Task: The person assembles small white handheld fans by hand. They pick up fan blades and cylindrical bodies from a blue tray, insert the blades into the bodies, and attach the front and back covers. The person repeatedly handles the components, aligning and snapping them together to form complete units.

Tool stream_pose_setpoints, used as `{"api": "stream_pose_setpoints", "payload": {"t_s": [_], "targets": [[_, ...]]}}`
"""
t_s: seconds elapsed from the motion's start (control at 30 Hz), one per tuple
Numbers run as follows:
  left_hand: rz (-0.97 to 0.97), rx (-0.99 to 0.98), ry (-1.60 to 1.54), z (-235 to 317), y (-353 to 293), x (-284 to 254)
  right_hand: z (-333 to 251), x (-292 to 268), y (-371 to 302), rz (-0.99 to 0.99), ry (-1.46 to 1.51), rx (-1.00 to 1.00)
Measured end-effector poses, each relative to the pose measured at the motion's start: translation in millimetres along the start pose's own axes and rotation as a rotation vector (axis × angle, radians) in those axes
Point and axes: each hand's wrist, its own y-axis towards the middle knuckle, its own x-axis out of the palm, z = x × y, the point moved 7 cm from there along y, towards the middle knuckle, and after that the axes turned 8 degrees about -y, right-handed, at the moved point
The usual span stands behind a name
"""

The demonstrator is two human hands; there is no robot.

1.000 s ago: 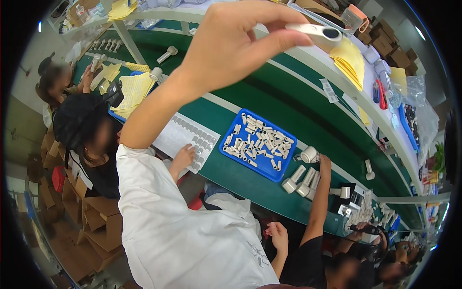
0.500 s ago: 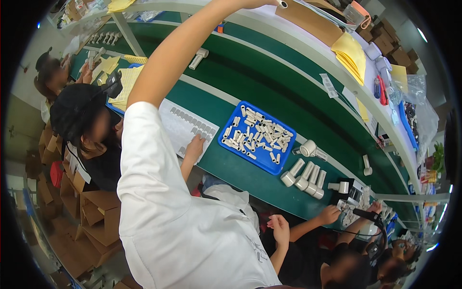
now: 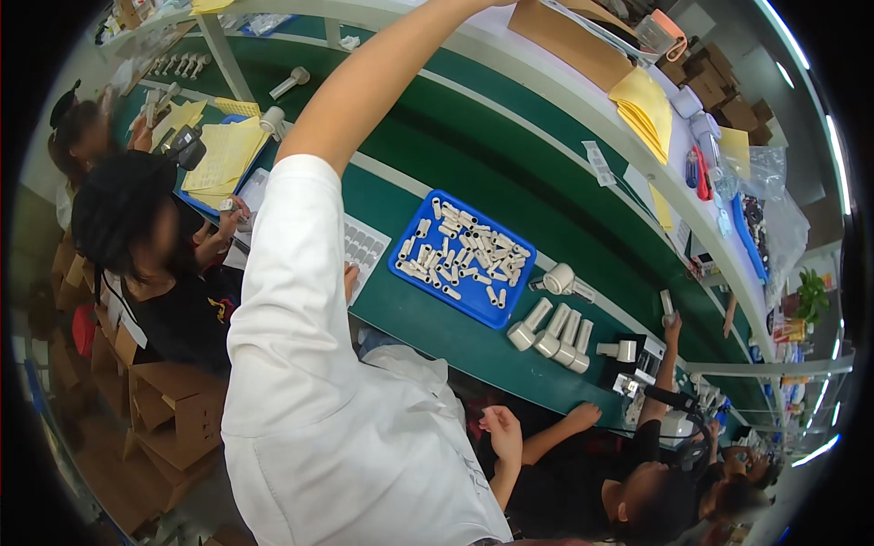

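My left arm, in a white sleeve, reaches up across the view to the upper shelf. Only the edge of my left hand [image 3: 496, 4] shows at the top border; its fingers are out of frame. My right hand [image 3: 503, 431] hovers before my chest, away from the bench, fingers loosely bent and nothing visible in them. Beyond it, a blue tray [image 3: 397, 264] holds many short white tubes [image 3: 487, 255] with dark openings. Several white plastic parts with round heads and cylindrical handles [image 3: 563, 338] lie right of the tray. A label sheet [image 3: 366, 250] is left of it, partly behind my arm.
A cardboard box [image 3: 569, 41] and yellow papers [image 3: 645, 107] sit on the shelf above the green bench [image 3: 428, 332]. Co-workers in black are close on both sides. One co-worker's hand [image 3: 672, 320] touches a white part at right. Cardboard cartons [image 3: 173, 409] stand at lower left.
My left hand has gone up almost out of frame, along with a white tubular piece seen beside it. The view has shifted slightly. A co-worker at right has reached to a white part.
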Motion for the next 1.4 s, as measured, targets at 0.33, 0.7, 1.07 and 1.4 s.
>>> {"api": "stream_pose_setpoints", "payload": {"t_s": [0.33, 0.7, 1.07, 1.4], "targets": [[0.093, 0.128, -0.135, 19.4, -36.5, -32.2, 6.2, 4.1, -5.1, 0.017, 0.028, 0.018], [-1.499, -0.350, -0.722, 85.2, -451.4, 83.4, 185.3, 27.3, 15.8, 0.000, -0.479, -0.067], [-0.920, -2.175, -0.919, 10.7, -857.5, 41.1, 213.1, -2.8, 31.6, -0.009, -0.638, 0.351], [-1.743, -1.397, -0.022, -74.8, -962.0, -28.6, 301.8, 192.1, 152.9, -0.496, -0.502, 0.132]]}}
